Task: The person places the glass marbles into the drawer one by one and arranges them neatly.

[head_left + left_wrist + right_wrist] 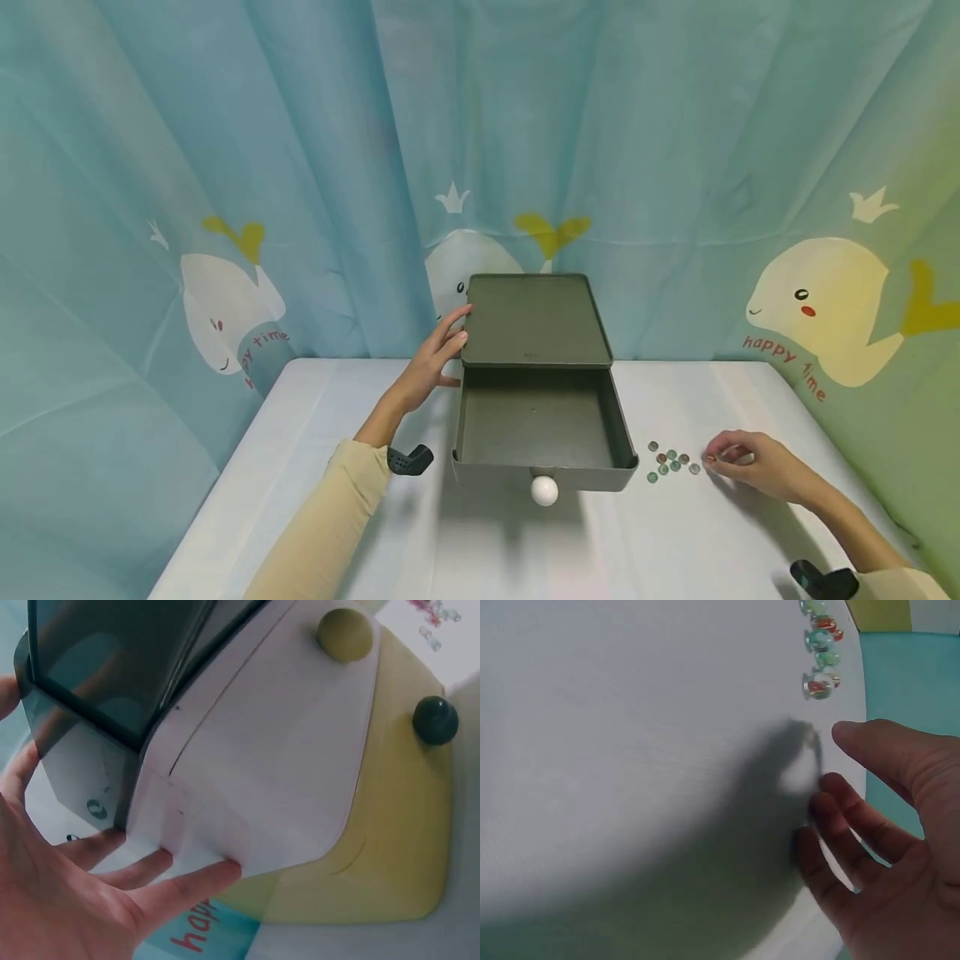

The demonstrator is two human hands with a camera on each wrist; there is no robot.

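Pinching one small glass bead (709, 458), right hand (753, 469) curled; hard, slick, rolls easily, so grip its sides. Left hand (433, 360) flat, fingers straight, steadying dark green plastic drawer box (536, 321).

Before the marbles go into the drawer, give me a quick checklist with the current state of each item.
1. Drawer pulled open: ok.
2. Drawer bare inside, room for marbles: ok.
3. Left hand steadying the box at its left side: ok.
4. Right hand at the marbles: ok.
5. A marble actually pinched in the right fingers: cannot tell.
6. Marbles clustered, none near the table edge: ok.
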